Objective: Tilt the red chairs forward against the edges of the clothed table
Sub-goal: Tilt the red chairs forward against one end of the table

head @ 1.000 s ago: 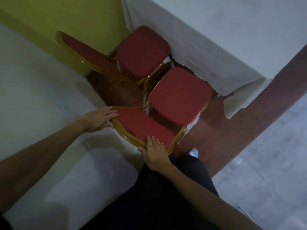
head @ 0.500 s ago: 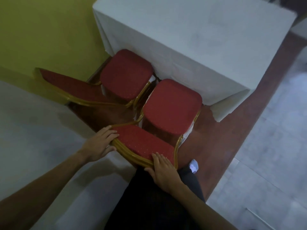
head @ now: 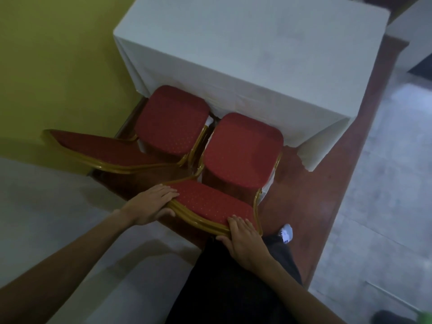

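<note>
A white-clothed bench (head: 257,54) is set beside a yellow wall (head: 58,54). Two red chairs are noted upright at its edge, neither tilted yet. The near chair's backrest (head: 210,204) is grasped by left hand (head: 149,204) and right hand (head: 245,239).

Single view: head-worn wide-angle cam, looking forward and steeply down from standing height. Near edge catches both forearms, the left hand (head: 150,204) and right hand (head: 245,239) close under the lens; the clothed table (head: 268,57) sits farther out at top centre. Edges bow from lens distortion. No second view, so no overlap.
</note>
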The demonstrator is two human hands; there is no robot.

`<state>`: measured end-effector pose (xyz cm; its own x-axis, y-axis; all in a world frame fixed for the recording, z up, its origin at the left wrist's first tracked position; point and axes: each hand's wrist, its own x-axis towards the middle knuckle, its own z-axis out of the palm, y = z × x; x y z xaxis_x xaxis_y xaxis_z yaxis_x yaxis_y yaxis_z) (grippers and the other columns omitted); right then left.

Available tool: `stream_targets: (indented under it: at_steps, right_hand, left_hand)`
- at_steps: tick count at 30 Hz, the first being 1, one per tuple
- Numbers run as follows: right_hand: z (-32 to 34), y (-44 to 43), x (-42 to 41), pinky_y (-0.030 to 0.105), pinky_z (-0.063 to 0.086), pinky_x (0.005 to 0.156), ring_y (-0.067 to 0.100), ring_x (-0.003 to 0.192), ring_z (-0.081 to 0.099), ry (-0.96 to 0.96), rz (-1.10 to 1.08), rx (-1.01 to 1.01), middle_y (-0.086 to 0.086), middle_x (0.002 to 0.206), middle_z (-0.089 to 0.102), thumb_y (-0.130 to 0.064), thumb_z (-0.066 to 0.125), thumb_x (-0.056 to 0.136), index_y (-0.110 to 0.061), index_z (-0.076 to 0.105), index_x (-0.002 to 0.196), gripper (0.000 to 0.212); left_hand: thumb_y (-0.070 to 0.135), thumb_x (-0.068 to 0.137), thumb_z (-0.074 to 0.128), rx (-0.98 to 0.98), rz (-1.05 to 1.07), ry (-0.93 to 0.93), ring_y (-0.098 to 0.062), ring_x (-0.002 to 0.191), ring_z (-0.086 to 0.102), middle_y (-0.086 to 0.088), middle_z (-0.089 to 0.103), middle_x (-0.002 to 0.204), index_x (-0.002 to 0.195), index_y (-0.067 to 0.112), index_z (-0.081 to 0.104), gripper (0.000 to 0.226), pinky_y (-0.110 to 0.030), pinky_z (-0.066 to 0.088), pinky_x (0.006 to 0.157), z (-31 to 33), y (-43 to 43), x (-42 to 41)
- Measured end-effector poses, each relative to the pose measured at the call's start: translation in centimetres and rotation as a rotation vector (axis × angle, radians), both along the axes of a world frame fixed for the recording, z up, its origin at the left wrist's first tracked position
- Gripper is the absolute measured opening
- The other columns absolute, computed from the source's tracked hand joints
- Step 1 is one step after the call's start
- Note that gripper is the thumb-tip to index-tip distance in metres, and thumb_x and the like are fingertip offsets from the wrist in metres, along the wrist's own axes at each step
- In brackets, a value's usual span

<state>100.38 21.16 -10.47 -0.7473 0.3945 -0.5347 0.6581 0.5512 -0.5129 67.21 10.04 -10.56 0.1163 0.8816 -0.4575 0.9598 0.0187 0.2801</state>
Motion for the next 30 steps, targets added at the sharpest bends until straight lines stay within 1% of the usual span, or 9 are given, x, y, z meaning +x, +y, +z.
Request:
stream_targets:
  at_steps: [3,6,8,11,15,18,23,28,30]
  right_hand:
    - [0.1,-0.1,-0.5,0.041,0.014,0.123,0.028,0.147,0.027,0.002,-0.006,-0.003,0.015,0.158,0.031,-0.073,0.008,0.09,-0.009,0.027,0.152,0.091]
    - [-0.3,-0.2,-0.7,0.042,0.02,0.122,0.028,0.146,0.03,0.002,-0.025,0.006,0.013,0.158,0.034,-0.078,0.002,0.087,-0.011,0.028,0.152,0.097]
    - [-0.6,-0.4,-0.9,0.046,0.024,0.12,0.027,0.146,0.031,-0.006,-0.036,0.014,0.01,0.158,0.033,-0.081,-0.002,0.085,-0.015,0.027,0.153,0.1]
    - [-0.7,-0.5,-1.3,0.049,0.025,0.118,0.027,0.147,0.028,-0.014,-0.044,0.006,0.008,0.16,0.03,-0.082,-0.005,0.082,-0.019,0.022,0.155,0.1]
    - [-0.6,-0.6,-1.6,0.049,0.023,0.119,0.026,0.148,0.026,-0.025,-0.028,0.006,0.007,0.162,0.027,-0.082,-0.004,0.083,-0.022,0.018,0.156,0.097]
    - [-0.5,-0.5,-1.4,0.049,0.022,0.119,0.026,0.148,0.026,-0.026,-0.03,-0.003,0.007,0.162,0.027,-0.082,-0.003,0.083,-0.022,0.018,0.156,0.097]
    - [-0.7,-0.1,-1.5,0.047,0.023,0.119,0.026,0.148,0.026,-0.029,-0.012,-0.002,0.007,0.162,0.027,-0.085,-0.007,0.079,-0.022,0.019,0.156,0.103]
    - [-1.1,0.4,-1.4,0.046,0.028,0.117,0.028,0.146,0.031,-0.012,0.009,-0.001,0.008,0.16,0.032,-0.088,-0.005,0.079,-0.023,0.024,0.155,0.104]
    - [-1.1,0.6,-1.4,0.045,0.028,0.117,0.027,0.146,0.031,-0.013,0.02,-0.008,0.007,0.16,0.031,-0.089,-0.003,0.08,-0.024,0.024,0.155,0.103]
  left_hand:
    - [0.079,0.091,0.015,-0.064,0.011,-0.003,-0.019,0.143,0.032,-0.003,0.041,0.153,0.15,0.019,0.037,0.087,-0.035,0.022,0.119,0.1,0.4,-0.9]
    - [0.082,0.086,0.009,-0.119,-0.019,0.025,-0.018,0.147,0.025,-0.001,0.032,0.158,0.153,0.022,0.03,0.092,-0.034,0.018,0.12,0.6,1.0,-1.3]
    - [0.083,0.084,0.007,-0.138,-0.033,0.033,-0.017,0.147,0.022,0.0,0.03,0.159,0.154,0.023,0.028,0.094,-0.033,0.016,0.12,0.9,1.3,-1.5]
    - [0.086,0.082,0.002,-0.147,-0.028,0.034,-0.017,0.148,0.02,0.0,0.029,0.16,0.154,0.025,0.025,0.098,-0.031,0.012,0.12,0.8,1.2,-1.8]
    - [0.085,0.085,0.012,-0.188,-0.012,0.035,-0.016,0.149,0.016,0.001,0.024,0.161,0.155,0.027,0.021,0.092,-0.033,0.008,0.121,1.3,1.2,-1.6]
    - [0.085,0.085,0.022,-0.194,-0.034,0.027,-0.015,0.149,0.016,0.004,0.024,0.161,0.155,0.029,0.023,0.09,-0.038,0.007,0.122,1.5,1.7,-0.3]
    - [0.086,0.083,0.03,-0.145,0.005,-0.015,-0.014,0.147,0.022,0.005,0.032,0.158,0.152,0.033,0.031,0.087,-0.033,0.009,0.119,0.9,1.8,0.4]
    - [0.087,0.082,0.033,-0.154,0.034,-0.025,-0.012,0.147,0.022,0.009,0.031,0.158,0.151,0.036,0.032,0.086,-0.03,0.009,0.118,0.9,1.9,0.4]
    - [0.087,0.081,0.034,-0.143,0.04,-0.032,-0.011,0.146,0.022,0.01,0.032,0.157,0.151,0.036,0.033,0.086,-0.031,0.01,0.119,0.8,1.9,0.4]
